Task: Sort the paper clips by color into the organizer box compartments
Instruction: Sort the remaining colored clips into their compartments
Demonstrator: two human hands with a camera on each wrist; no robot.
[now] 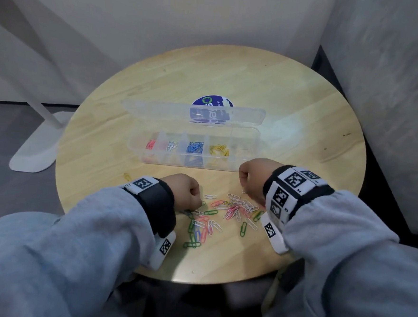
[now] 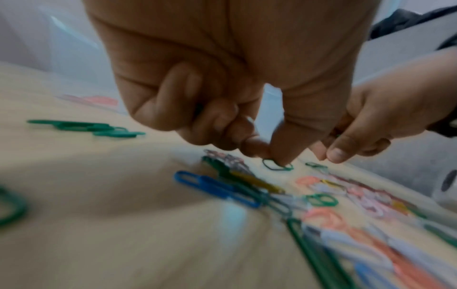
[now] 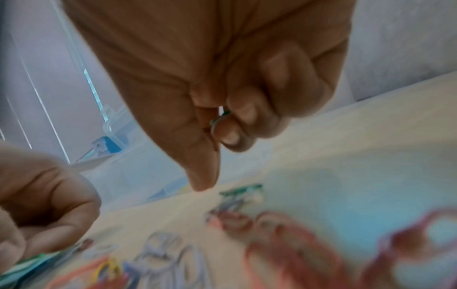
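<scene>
The surface [image 1: 293, 109] is pale wood with a faint plank grain. The organizer box [image 1: 242, 167] is clear plastic; its compartments show red clips [image 1: 151, 144], white clips [image 1: 171, 145], blue clips [image 1: 195, 148] and yellow clips [image 1: 219, 149]. The loose pile [image 1: 226, 210] mixes green, pink, white, blue and yellow. The sleeves [image 1: 99, 222] are light grey; the wristbands [image 1: 159, 202] are black with black-and-white square markers. A round sticker [image 1: 208, 101] is dark blue with a green ring.

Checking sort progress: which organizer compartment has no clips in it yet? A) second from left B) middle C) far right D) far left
C. In the head view the organizer box holds red clips, white clips, blue clips and yellow clips from left to right, and its far right compartment shows only bare plastic.
</scene>
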